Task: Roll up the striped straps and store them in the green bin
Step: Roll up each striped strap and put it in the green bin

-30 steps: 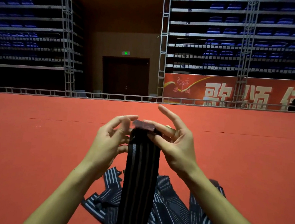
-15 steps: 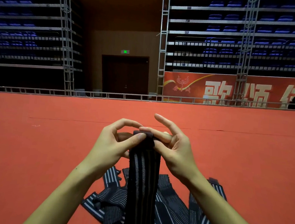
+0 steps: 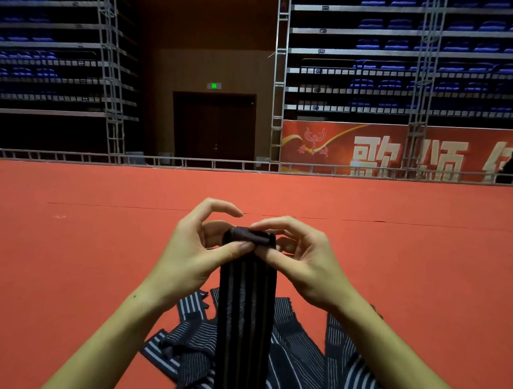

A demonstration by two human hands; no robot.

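A dark striped strap hangs straight down from my two hands, its top end folded over into a small first turn of a roll. My left hand pinches the left side of that fold between thumb and fingers. My right hand pinches the right side, fingers curled over the top. Beneath them a loose heap of several more striped straps lies on the red floor. No green bin shows in this view.
Red carpeted floor spreads all around. A low metal railing borders it at the back, with scaffold towers, blue seating tiers, a dark doorway and a red banner behind.
Both hands have sunk a little and closed in on the strap's top end. The flat end piece held up earlier is now folded over into the start of a roll.
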